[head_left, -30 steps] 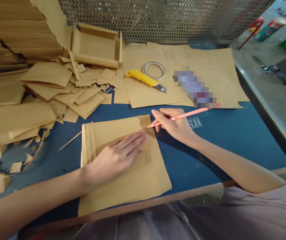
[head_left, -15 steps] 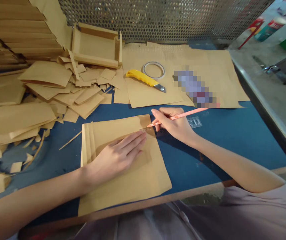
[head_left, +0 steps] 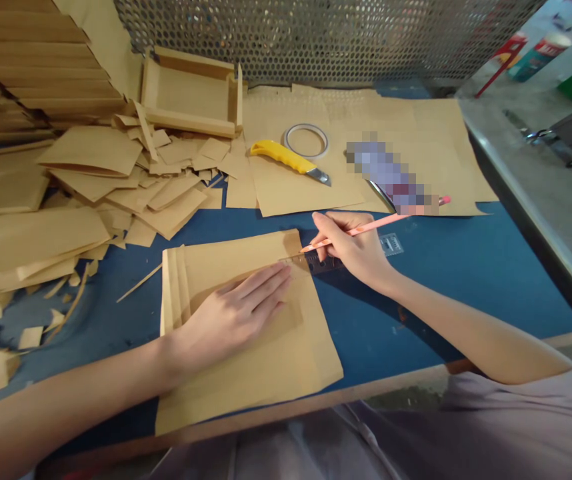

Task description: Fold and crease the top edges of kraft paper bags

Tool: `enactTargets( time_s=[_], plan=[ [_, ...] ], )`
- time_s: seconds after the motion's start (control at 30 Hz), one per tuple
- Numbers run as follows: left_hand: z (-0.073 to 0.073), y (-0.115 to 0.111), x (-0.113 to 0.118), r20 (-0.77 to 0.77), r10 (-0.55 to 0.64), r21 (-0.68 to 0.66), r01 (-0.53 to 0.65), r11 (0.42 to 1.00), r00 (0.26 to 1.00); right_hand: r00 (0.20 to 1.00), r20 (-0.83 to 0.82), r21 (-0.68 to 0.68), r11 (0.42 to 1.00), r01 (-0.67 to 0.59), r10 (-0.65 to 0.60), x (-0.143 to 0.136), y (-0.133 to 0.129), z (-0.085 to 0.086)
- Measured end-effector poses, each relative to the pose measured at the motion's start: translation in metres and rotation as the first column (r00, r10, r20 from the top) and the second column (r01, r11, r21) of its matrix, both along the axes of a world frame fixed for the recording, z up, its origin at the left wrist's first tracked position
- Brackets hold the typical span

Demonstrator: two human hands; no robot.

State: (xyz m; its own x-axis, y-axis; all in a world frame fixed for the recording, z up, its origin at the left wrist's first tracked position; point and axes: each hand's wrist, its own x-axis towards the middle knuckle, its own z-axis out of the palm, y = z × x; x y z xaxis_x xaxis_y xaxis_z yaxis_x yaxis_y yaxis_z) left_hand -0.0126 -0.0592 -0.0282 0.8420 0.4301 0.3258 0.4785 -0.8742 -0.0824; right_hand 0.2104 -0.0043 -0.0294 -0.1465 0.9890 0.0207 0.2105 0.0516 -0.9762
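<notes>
My left hand [head_left: 239,310] lies flat on a sheet of brown kraft paper [head_left: 266,373], fingers stretched out and pointing right. The sheet has folded strips along its left edge. Beneath the fingertips runs a clear ruler [head_left: 323,262], which extends past the paper's right edge and shows again beyond my right hand. Between the thumb and fingers of my right hand [head_left: 359,250] is a pink pencil [head_left: 373,224]. Its tip rests at or just above the ruler's edge, near the sheet's upper right side; whether it touches, I cannot tell.
Behind the sheet lie a yellow box cutter [head_left: 286,157], a tape roll [head_left: 306,125] and a blurred-out object [head_left: 386,173] on more kraft sheets. Paper scraps [head_left: 86,153] and a shallow paper tray [head_left: 191,90] crowd the left. A perforated metal panel [head_left: 316,43] borders the back.
My right hand has moved slightly to the right and up with the pencil, whose tip shifted right along the ruler. My left hand has stayed in place.
</notes>
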Motion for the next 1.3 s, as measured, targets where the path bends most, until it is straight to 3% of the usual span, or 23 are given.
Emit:
enactTargets(
  time_s=[1.03, 1.3],
  plan=[
    [0.0013, -0.0003, -0.0007, 0.007, 0.001, -0.040, 0.000, 0.999, 1.000, 0.996, 0.084, -0.001, 1.000, -0.025, 0.025, 0.0015, 0.0006, 0.0015],
    [0.0009, -0.0005, -0.0028, -0.017, 0.006, -0.056, -0.007, 0.998, 1.000, 0.999, -0.041, -0.040, 0.999, -0.005, 0.004, 0.0012, 0.0032, 0.0014]
  ],
)
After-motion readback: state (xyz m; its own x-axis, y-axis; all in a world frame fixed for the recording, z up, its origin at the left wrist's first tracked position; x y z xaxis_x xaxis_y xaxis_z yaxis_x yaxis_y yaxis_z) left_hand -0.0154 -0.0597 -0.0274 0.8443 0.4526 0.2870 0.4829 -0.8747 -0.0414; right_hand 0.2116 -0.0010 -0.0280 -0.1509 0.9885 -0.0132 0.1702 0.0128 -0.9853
